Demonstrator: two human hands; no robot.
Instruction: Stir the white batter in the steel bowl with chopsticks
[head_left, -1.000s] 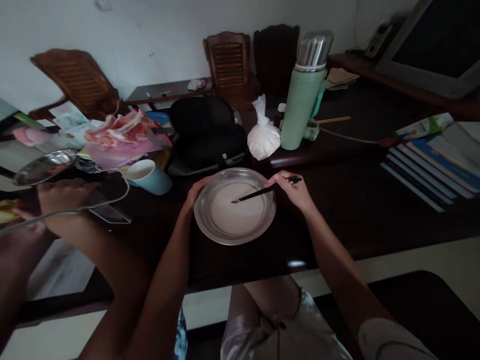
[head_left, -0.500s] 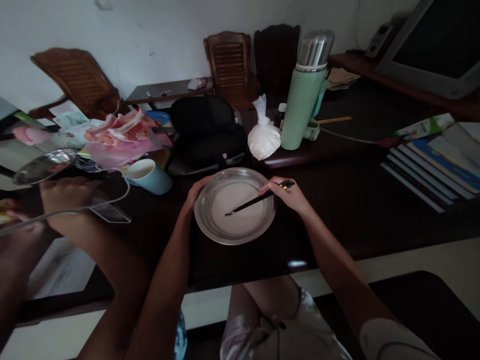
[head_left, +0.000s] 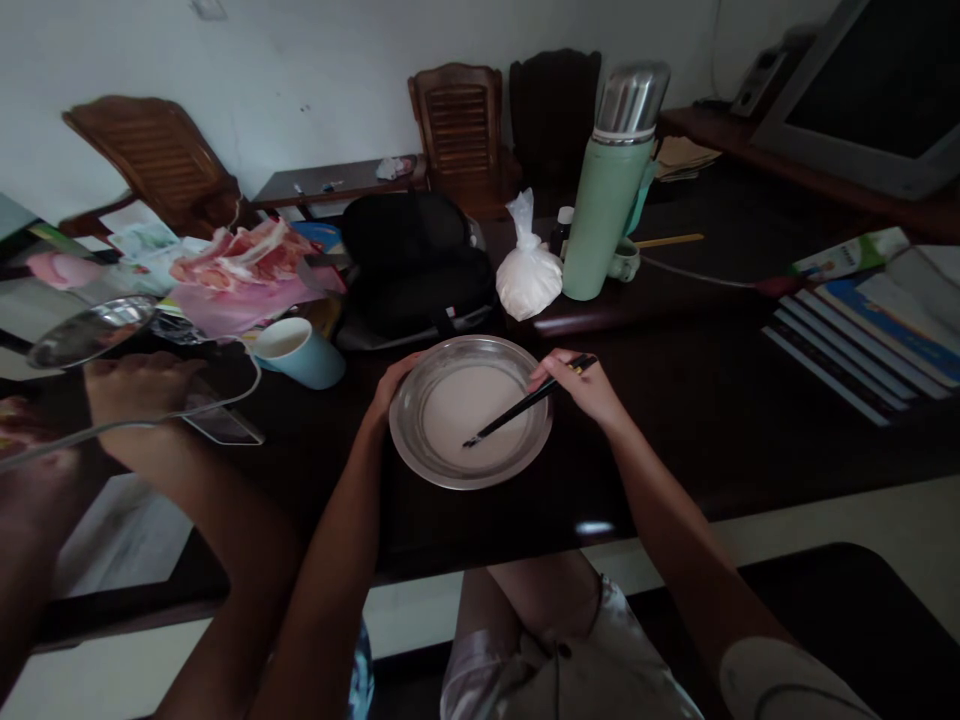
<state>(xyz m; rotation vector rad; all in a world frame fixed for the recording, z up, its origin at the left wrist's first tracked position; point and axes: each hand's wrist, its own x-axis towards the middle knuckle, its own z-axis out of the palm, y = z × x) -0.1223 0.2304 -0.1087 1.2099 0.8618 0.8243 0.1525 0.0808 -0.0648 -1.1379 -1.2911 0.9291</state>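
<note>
Gripping the black chopsticks point(head_left: 517, 408), the right hand point(head_left: 583, 388) slants their long axis leftward, toward the body, into pale liquid point(head_left: 457, 400) in the metal bowl point(head_left: 410, 420) to its left, whose opposite side the left hand point(head_left: 391, 386) touches, closure unclear

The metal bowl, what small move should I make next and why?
Perhaps draw the chopsticks through the pale liquid in a circle: their tips are in it, your right hand grips them, and your left hand is against the metal bowl.
</note>
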